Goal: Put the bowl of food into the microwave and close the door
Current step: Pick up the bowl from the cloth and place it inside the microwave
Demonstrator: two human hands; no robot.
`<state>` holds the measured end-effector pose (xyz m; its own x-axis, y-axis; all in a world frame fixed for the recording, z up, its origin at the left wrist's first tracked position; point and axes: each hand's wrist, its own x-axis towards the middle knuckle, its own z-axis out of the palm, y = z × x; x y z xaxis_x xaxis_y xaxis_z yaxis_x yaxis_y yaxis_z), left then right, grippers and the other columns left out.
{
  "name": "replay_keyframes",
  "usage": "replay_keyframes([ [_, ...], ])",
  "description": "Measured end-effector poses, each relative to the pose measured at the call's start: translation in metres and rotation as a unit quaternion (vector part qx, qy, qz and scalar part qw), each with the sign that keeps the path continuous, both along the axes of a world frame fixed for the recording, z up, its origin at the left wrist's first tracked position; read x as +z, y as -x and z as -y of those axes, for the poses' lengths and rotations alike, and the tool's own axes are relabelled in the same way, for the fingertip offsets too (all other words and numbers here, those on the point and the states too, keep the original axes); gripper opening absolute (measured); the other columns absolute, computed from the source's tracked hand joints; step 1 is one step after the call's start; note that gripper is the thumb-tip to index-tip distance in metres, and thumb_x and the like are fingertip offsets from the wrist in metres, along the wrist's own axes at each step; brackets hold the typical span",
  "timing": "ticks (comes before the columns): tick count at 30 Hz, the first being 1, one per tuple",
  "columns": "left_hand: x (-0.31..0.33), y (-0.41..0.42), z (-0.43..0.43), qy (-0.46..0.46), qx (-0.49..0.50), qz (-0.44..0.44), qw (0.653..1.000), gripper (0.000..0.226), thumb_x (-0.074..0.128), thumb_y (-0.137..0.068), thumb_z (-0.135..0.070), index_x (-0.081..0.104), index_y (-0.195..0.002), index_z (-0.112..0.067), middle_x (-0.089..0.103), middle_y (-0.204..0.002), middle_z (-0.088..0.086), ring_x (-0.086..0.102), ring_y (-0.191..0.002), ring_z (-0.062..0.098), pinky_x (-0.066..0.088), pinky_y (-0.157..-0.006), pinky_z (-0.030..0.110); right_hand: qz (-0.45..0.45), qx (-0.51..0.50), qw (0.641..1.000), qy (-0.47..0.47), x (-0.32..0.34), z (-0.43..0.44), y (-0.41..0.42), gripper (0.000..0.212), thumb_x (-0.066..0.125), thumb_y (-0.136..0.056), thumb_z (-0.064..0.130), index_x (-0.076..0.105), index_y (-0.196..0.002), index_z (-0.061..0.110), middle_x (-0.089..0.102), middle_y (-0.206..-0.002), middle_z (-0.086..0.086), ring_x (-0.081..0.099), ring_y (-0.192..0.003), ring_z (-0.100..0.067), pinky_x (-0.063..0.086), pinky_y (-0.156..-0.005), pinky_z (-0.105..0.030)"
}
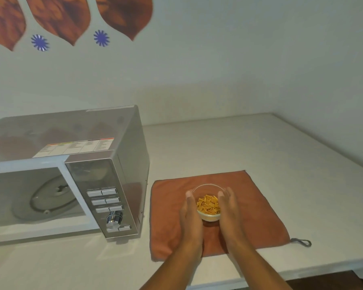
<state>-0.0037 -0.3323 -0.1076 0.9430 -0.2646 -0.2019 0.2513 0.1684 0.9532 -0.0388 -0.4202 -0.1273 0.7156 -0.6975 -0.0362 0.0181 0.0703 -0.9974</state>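
A small clear glass bowl (208, 193) holding orange-yellow food pieces rests on a rust-coloured cloth (258, 208) on the white counter. My left hand (192, 216) presses flat against the bowl's left side and my right hand (228, 210) against its right side, fingers straight and pointing away from me. The bowl still touches the cloth. To the left stands a silver microwave (105, 151), its cavity open, with the round glass turntable (48, 197) showing inside. Its door is out of view to the left.
The microwave's control panel (107, 201), with buttons and a knob, faces me between the cavity and the cloth. White counter (228, 143) stretches behind and right of the cloth up to the walls. The cloth's grey loop (301, 242) lies near the counter's front edge.
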Motion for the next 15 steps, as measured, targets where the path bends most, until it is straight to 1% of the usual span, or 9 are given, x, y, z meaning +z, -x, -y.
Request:
replay_keyframes([
  [2, -0.001, 0.005, -0.003, 0.004, -0.001, -0.016, 1.000, 0.078, 0.037, -0.094, -0.081, 0.063, -0.148, -0.032, 0.077, -0.136, -0.003, 0.074, -0.123, 0.014, 0.057, -0.112, 0.040, 0.008, -0.003, 1.000, -0.010, 0.002, -0.005, -0.001, 0.059, 0.048, -0.105, 0.053, 0.033, -0.160, 0.035, 0.048, -0.156, 0.007, 0.053, -0.135, -0.011, 0.045, -0.093, -0.020],
  [4, -0.003, 0.009, -0.008, 0.012, -0.005, -0.035, 0.999, 0.088, 0.035, -0.088, -0.089, 0.056, -0.154, -0.035, 0.073, -0.144, -0.003, 0.070, -0.130, 0.016, 0.053, -0.118, 0.045, 0.017, -0.005, 1.000, -0.019, 0.003, -0.012, 0.001, 0.055, 0.049, -0.105, 0.051, 0.038, -0.158, 0.036, 0.053, -0.151, 0.008, 0.057, -0.131, -0.008, 0.048, -0.092, -0.021],
  [7, -0.003, 0.018, -0.018, 0.037, -0.011, -0.057, 0.998, 0.096, 0.036, -0.080, -0.100, 0.055, -0.154, -0.041, 0.072, -0.145, -0.002, 0.069, -0.133, 0.019, 0.052, -0.119, 0.049, 0.032, -0.020, 0.999, -0.032, 0.005, -0.024, 0.009, 0.051, 0.051, -0.105, 0.049, 0.045, -0.153, 0.037, 0.059, -0.145, 0.010, 0.061, -0.127, -0.007, 0.053, -0.097, -0.029],
  [8, -0.002, 0.021, -0.023, 0.046, -0.015, -0.062, 0.997, 0.099, 0.038, -0.076, -0.103, 0.055, -0.153, -0.044, 0.072, -0.145, -0.002, 0.069, -0.133, 0.021, 0.052, -0.119, 0.050, 0.037, -0.028, 0.998, -0.035, 0.006, -0.029, 0.012, 0.049, 0.051, -0.105, 0.049, 0.046, -0.152, 0.037, 0.059, -0.144, 0.011, 0.061, -0.126, -0.005, 0.053, -0.096, -0.028],
  [10, 0.003, 0.026, -0.033, 0.072, -0.024, -0.060, 0.995, 0.098, 0.046, -0.070, -0.103, 0.061, -0.147, -0.044, 0.075, -0.141, 0.002, 0.073, -0.130, 0.023, 0.053, -0.118, 0.052, 0.043, -0.040, 0.998, -0.033, 0.009, -0.040, 0.017, 0.047, 0.049, -0.105, 0.049, 0.047, -0.152, 0.038, 0.059, -0.143, 0.015, 0.060, -0.123, 0.001, 0.052, -0.089, -0.021],
  [11, 0.005, 0.028, -0.039, 0.084, -0.030, -0.058, 0.994, 0.094, 0.049, -0.069, -0.102, 0.066, -0.141, -0.045, 0.078, -0.137, 0.003, 0.075, -0.126, 0.024, 0.055, -0.116, 0.053, 0.047, -0.042, 0.998, -0.031, 0.011, -0.047, 0.019, 0.047, 0.049, -0.105, 0.049, 0.047, -0.151, 0.039, 0.059, -0.142, 0.016, 0.061, -0.122, 0.001, 0.052, -0.088, -0.020],
  [12, 0.009, 0.029, -0.047, 0.084, -0.032, -0.054, 0.994, 0.091, 0.050, -0.069, -0.102, 0.068, -0.139, -0.046, 0.079, -0.135, 0.003, 0.076, -0.125, 0.023, 0.056, -0.115, 0.054, 0.051, -0.043, 0.997, -0.031, 0.014, -0.056, 0.021, 0.047, 0.048, -0.106, 0.049, 0.047, -0.151, 0.039, 0.059, -0.142, 0.015, 0.061, -0.123, -0.001, 0.053, -0.089, -0.022],
  [13, 0.013, 0.031, -0.058, 0.078, -0.033, -0.044, 0.995, 0.094, 0.047, -0.069, -0.103, 0.065, -0.143, -0.046, 0.076, -0.140, 0.002, 0.074, -0.128, 0.022, 0.055, -0.116, 0.054, 0.055, -0.043, 0.997, -0.032, 0.017, -0.066, 0.023, 0.047, 0.048, -0.106, 0.049, 0.047, -0.151, 0.038, 0.060, -0.142, 0.013, 0.062, -0.124, -0.004, 0.054, -0.091, -0.025],
  [15, 0.020, 0.033, -0.078, 0.056, -0.023, 0.001, 0.998, 0.110, 0.040, -0.065, -0.108, 0.051, -0.156, -0.046, 0.062, -0.157, -0.004, 0.062, -0.142, 0.018, 0.048, -0.123, 0.052, 0.062, -0.040, 0.997, -0.029, 0.021, -0.085, 0.026, 0.047, 0.047, -0.106, 0.050, 0.047, -0.152, 0.038, 0.060, -0.143, 0.012, 0.061, -0.126, -0.005, 0.052, -0.094, -0.026],
])
